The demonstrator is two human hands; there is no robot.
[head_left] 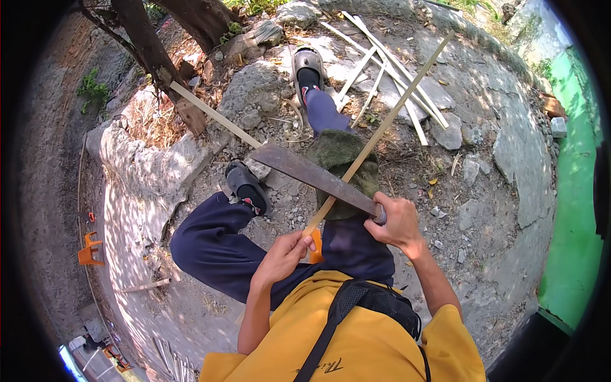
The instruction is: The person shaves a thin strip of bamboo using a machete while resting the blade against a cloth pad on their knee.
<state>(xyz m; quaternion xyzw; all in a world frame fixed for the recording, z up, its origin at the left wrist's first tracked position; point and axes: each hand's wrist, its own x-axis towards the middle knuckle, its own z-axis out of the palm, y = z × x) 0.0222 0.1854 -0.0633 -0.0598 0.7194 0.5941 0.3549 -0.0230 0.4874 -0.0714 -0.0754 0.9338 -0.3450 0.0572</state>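
My left hand (284,256) is closed around the near end of a long, thin bamboo strip (402,102), which slants away to the far right. In my right hand (398,223) is the handle of a machete (305,170), its broad dark blade pointing left and crossing over the strip. Beneath the crossing, a dark green cloth (335,150) is draped over my leg. A second pale strip (213,114) runs from the blade's tip toward the tree; whether it touches the blade I cannot tell. Something orange (316,247) shows beside my left hand.
Several pale strips (394,63) lie in a loose pile on the ground at the far right. Rocks (251,89) and a tree trunk (143,41) stand at the far left. A green surface (569,210) runs along the right; an orange chair (91,249) is at left.
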